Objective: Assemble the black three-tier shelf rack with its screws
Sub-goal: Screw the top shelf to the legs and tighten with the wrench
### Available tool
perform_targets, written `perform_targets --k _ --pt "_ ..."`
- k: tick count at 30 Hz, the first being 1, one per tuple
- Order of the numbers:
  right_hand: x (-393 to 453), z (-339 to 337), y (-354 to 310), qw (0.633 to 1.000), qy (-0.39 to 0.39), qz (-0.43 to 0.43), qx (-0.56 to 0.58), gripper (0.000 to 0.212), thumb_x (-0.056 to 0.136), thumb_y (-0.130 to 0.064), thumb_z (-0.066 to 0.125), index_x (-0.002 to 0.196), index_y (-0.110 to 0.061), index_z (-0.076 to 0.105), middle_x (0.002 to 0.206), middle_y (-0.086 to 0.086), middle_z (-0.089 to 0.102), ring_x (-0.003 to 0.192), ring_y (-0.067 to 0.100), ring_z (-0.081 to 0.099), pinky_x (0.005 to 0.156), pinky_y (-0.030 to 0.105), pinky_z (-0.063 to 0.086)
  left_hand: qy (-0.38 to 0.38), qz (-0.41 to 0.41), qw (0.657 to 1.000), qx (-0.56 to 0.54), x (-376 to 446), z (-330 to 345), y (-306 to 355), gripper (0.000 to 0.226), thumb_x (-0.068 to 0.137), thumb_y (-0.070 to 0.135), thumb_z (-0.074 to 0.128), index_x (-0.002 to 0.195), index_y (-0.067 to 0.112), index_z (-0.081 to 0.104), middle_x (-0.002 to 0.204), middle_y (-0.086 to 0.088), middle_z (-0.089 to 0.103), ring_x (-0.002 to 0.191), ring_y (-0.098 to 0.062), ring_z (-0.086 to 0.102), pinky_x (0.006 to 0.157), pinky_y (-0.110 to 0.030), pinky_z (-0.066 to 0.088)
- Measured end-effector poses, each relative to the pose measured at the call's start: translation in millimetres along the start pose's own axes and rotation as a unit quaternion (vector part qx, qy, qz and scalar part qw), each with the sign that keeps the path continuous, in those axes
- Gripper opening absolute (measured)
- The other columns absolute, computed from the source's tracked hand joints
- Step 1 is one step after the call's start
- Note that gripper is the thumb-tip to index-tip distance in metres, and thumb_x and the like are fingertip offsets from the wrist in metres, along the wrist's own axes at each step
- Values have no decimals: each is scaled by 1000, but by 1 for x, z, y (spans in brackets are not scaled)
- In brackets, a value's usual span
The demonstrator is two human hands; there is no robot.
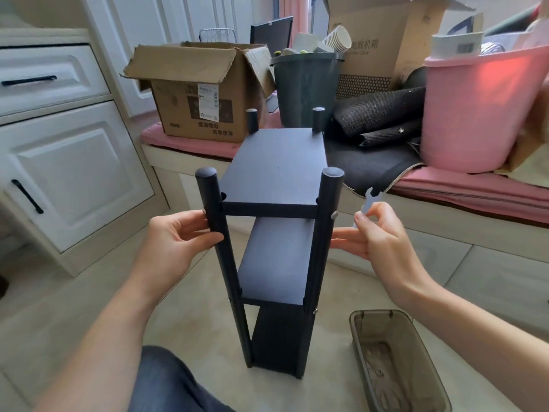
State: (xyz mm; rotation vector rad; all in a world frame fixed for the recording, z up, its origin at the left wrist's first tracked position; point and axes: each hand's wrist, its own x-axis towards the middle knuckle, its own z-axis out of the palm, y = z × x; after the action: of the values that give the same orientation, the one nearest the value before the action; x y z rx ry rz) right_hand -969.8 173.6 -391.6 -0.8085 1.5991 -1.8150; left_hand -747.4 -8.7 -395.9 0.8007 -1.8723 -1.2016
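The black three-tier rack [279, 233] stands upright on the pale tiled floor [445, 278], right in front of the person. Left hand [178, 236] curls round the near left post [212, 215], thumb across the front. Right hand [380, 233] pinches a small flat wrench [367, 203] between thumb and forefinger, its lower fingers stretched straight to the near right post [323, 227]. A smoky plastic tray [398, 361] sits on the floor to the right. Behind: a pink-cushioned bench [460, 185] loaded with a cardboard box [205, 96], dark bin [306, 90] and pink basket [475, 114]; white cabinets [68, 162] on the left.
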Motion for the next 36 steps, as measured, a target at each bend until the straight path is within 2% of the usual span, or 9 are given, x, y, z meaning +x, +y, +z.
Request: perform_targets --k 5,10,16,22,25,27,31,34,36 --pt "-6 7 0 1000 -17 -2 15 13 108 -14 33 96 -17 36 86 16 76 82 30 75 73 23 59 36 19 999 31 11 5 -5 49 85 -11 71 106 33 75 96 20 77 94 0 73 83 -15 56" --pt "-8 12 0 999 -26 5 20 17 108 -15 32 92 -18 33 86 14 77 82 28 75 69 19 56 74 9 996 53 23 14 -9 44 87 -8 71 119 21 74 101 17 76 98 1 71 101 -34 54" --pt "-9 16 -2 998 -47 15 25 21 109 -15 31 89 -21 30 87 14 77 83 29 75 82 28 57 81 4 995 53 38 19 -9 51 89 -8 69 120 32 68 97 19 74 95 -4 72 95 -29 57" --pt "-11 18 0 995 -92 11 31 14 109 -16 33 95 -15 31 89 11 77 85 25 76 76 18 57 82 -16 994 71 51 29 -9 39 95 -1 66 129 18 69 103 0 76 99 -18 72 99 -43 56" --pt "-5 14 4 995 -101 7 -3 12 108 -17 35 96 -15 34 92 8 78 87 24 75 86 26 58 91 -6 990 110 44 38 -4 36 94 8 67 126 24 70 106 9 73 101 -5 70 95 -26 52" --pt "0 10 10 996 -75 -11 -42 12 107 -17 37 96 -16 38 92 3 78 87 20 75 82 29 60 115 -5 990 83 36 46 1 44 94 8 67 134 25 63 109 16 70 94 13 64 83 -11 48" --pt "8 2 18 990 -28 -31 -132 14 104 -12 45 93 -19 48 83 0 75 76 12 71 69 26 58 138 -28 989 45 16 56 8 62 94 11 67 149 26 44 121 21 59 81 24 60 62 5 39" --pt "9 -1 21 982 -27 -34 -183 12 99 -11 57 89 -18 57 72 -1 73 65 8 65 67 24 56 145 15 988 45 1 62 16 52 95 16 67 140 29 46 111 21 59 81 20 60 63 3 41" --pt "9 1 20 980 -34 -24 -195 8 95 -14 63 87 -17 63 70 -3 73 64 7 63 67 22 55 120 15 993 5 -7 69 23 48 96 22 66 138 30 45 107 10 66 85 5 67 74 -10 52"
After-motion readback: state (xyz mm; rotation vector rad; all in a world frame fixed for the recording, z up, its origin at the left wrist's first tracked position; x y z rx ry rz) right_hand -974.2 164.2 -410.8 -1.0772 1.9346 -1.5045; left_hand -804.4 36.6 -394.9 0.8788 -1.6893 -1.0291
